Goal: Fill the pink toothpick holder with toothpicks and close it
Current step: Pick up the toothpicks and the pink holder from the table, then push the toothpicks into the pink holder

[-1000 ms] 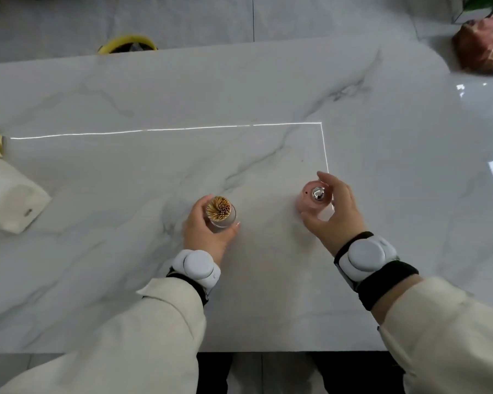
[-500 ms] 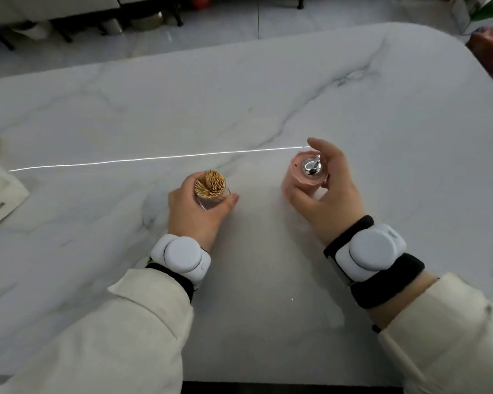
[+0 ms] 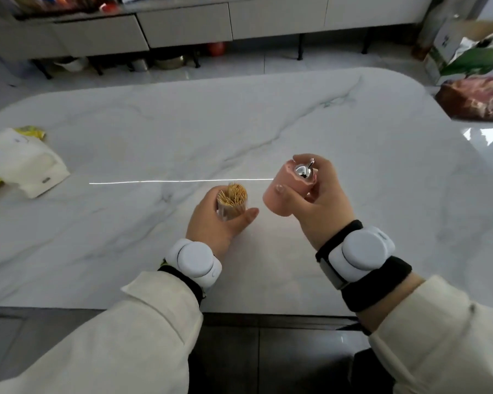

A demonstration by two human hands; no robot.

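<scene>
You have lifted the pink toothpick holder [image 3: 286, 191] off the marble table [image 3: 353, 155] since a moment ago, and your right hand [image 3: 316, 206] is wrapped around it, tilted, its silver-knobbed lid [image 3: 303, 171] on top. Your left hand [image 3: 219, 223] grips a clear container [image 3: 225, 212] packed with toothpicks [image 3: 232, 194], just left of the holder.

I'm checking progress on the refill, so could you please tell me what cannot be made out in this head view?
- Inside of the pink toothpick holder: hidden by its own top and the right hand; fill level unknown.
- Clear container of toothpicks: lower part covered by the left hand.
- White pouch at the table's left: print too small to read.
</scene>
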